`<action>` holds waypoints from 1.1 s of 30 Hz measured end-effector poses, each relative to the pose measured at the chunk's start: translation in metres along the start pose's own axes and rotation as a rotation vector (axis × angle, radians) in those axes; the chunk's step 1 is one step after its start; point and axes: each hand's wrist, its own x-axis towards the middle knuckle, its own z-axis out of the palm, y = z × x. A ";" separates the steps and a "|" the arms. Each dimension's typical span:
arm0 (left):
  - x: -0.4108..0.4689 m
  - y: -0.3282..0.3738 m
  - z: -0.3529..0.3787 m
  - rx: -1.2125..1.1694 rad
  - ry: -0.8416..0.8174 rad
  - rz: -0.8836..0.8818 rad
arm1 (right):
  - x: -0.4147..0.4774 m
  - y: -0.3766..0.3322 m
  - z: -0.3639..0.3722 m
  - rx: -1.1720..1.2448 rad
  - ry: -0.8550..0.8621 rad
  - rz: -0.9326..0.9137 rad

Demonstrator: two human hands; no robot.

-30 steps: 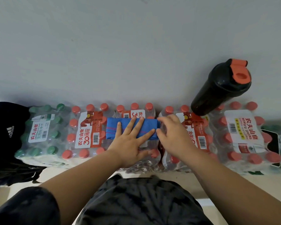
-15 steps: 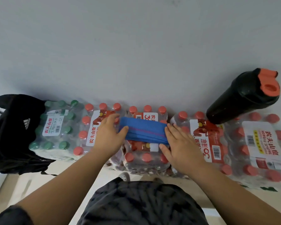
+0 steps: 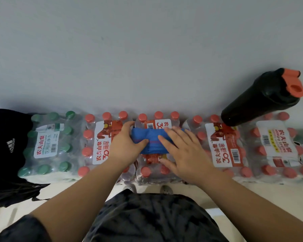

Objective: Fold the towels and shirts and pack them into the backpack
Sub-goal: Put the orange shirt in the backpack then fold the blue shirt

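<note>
A folded blue towel [image 3: 151,143] with a thin red stripe lies on top of shrink-wrapped packs of water bottles [image 3: 154,163] in the middle of the view. My left hand [image 3: 125,145] grips its left end, thumb on top and fingers curled behind. My right hand [image 3: 184,151] lies flat on the towel's right part with straight, spread fingers. A black backpack [image 3: 5,154] with a white three-stripe logo sits at the far left, partly out of frame.
A black shaker bottle [image 3: 259,100] with an orange lid stands on the packs at the right. A row of bottle packs, green-capped [image 3: 49,145] at the left and red-capped elsewhere, runs along a grey wall [image 3: 147,49]. Pale floor shows below.
The towel has become shorter and bunched. My left hand now grips its left end, and my right hand has slid over the towel's right part to lie flat on it.
</note>
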 end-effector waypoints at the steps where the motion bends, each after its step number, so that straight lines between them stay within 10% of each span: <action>1: 0.000 0.000 0.000 -0.038 -0.001 0.012 | -0.002 0.000 0.004 -0.006 -0.054 -0.022; 17: -0.011 -0.008 -0.032 -0.400 0.083 0.128 | 0.021 -0.033 0.018 0.103 -0.201 -0.023; 21: -0.015 0.011 -0.022 -0.292 0.075 0.247 | 0.023 -0.017 0.006 0.630 -0.196 0.016; 28: -0.016 0.057 0.003 0.105 0.034 0.457 | 0.008 -0.004 -0.021 1.699 0.210 0.595; 33: -0.025 0.079 0.035 0.358 -0.106 0.513 | -0.001 0.011 -0.021 1.781 0.078 0.575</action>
